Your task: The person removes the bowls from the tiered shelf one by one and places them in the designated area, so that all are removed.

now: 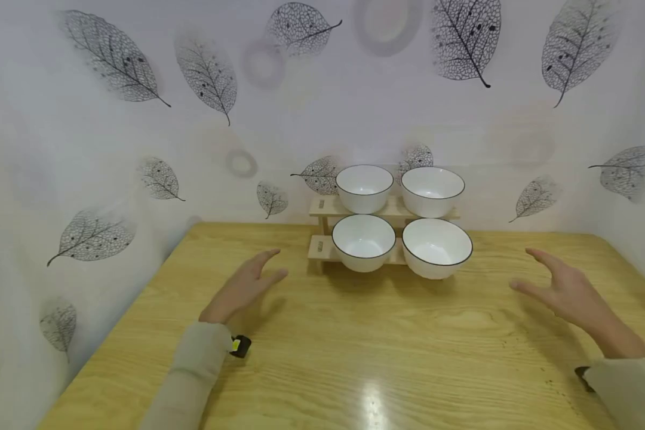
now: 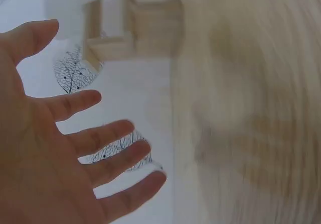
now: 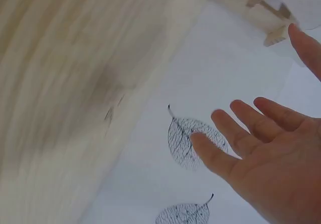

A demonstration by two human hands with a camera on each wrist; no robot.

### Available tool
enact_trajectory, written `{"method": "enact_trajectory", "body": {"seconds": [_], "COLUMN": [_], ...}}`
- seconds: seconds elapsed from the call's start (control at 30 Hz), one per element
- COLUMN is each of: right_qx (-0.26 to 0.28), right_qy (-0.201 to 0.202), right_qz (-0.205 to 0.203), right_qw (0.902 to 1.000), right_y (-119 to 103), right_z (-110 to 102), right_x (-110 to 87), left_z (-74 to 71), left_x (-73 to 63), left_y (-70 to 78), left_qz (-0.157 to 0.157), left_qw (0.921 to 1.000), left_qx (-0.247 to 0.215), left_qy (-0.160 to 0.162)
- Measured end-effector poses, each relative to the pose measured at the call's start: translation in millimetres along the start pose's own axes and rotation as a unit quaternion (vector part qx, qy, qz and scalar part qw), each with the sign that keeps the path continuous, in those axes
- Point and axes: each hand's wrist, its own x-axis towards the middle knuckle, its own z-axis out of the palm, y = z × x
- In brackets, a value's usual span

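A two-step wooden rack (image 1: 322, 246) stands near the back of the table with white, dark-rimmed bowls on it. On its upper step are a left bowl (image 1: 364, 190) and a right bowl (image 1: 432, 192). The lower step carries another left bowl (image 1: 363, 243) and another right bowl (image 1: 437, 249). To the rack's left my left hand (image 1: 243, 286) hovers over the table, fingers extended and apart from the rack. My right hand (image 1: 572, 297) is held off to the rack's right, thumb and fingers spread, touching nothing. Both palms look bare in the wrist views.
The wood-grain table (image 1: 301, 370) runs back to a wall (image 1: 322, 107) printed with leaf shapes. Small dark marks (image 1: 550, 382) dot the tabletop near the right sleeve. Each wrist wears a small dark device, the left one (image 1: 240, 346) with a yellow patch.
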Motion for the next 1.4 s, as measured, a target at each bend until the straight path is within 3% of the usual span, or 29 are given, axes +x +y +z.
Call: {"method": "enact_trajectory", "body": {"seconds": [0.1,0.23,0.43,0.93,1.17,1.4], "right_qx": [0.051,0.11,0.148,0.18,0.191,0.192], "right_qy": [0.001,-0.007,-0.008,-0.005,-0.022,-0.032], "right_qz": [-0.009,-0.025,-0.035,-0.079,-0.07,-0.06], "right_qw": [0.9986,0.9936,0.9883,0.9805,0.9788,0.979], "right_y": [-7,-15,-32,-53,-57,-62], "right_z": [2,4,5,9,11,13], "right_x": [4.1,8.6,14.3,24.8,27.8,34.3], "left_z": [0.7,5.5,10.6,22.1,25.3,30.2], "left_x": [7.7,20.3,31.5,55.4,61.3,69.1], "left_y": [3.7,4.6,6.3,11.7,14.0,15.3], "left_qz": [-0.005,-0.007,-0.009,-0.019,-0.035,-0.038], "left_qw": [0.9951,0.9931,0.9884,0.9639,0.9582,0.9454], "left_qx": [-0.095,-0.116,-0.152,-0.265,-0.282,-0.322], "left_qy": [-0.029,-0.017,-0.007,-0.018,-0.029,-0.03]}}
